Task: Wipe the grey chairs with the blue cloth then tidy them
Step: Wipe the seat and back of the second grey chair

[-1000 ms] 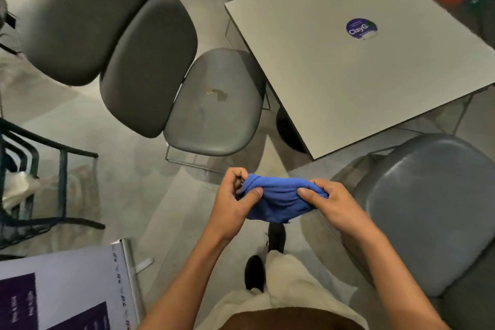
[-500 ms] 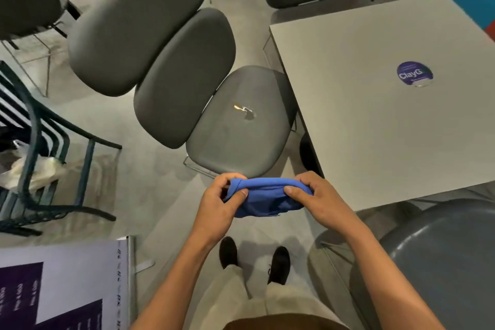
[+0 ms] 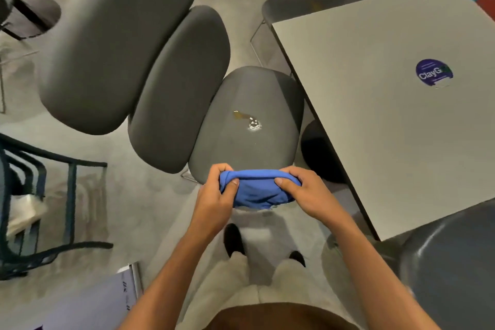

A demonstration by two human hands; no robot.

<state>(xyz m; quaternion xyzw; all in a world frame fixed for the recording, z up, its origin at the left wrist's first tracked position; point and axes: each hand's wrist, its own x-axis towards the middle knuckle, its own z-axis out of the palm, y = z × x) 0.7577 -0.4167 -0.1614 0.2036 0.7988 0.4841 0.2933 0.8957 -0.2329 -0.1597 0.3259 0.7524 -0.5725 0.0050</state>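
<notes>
Sticker on surface reads "ClayG". Left hand and right hand: fingers grip blue cloth over stained grey chair.

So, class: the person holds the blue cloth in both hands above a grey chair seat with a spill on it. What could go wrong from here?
1. The spill has a yellowish smear and a wet, shiny patch; one pass of the blue cloth may spread it across the grey chair seat.
2. The cloth is bunched between the left hand and right hand; wiping with a wad may cover little.
3. The table edge sits close beside the seat, so an elbow may knock it.
</notes>
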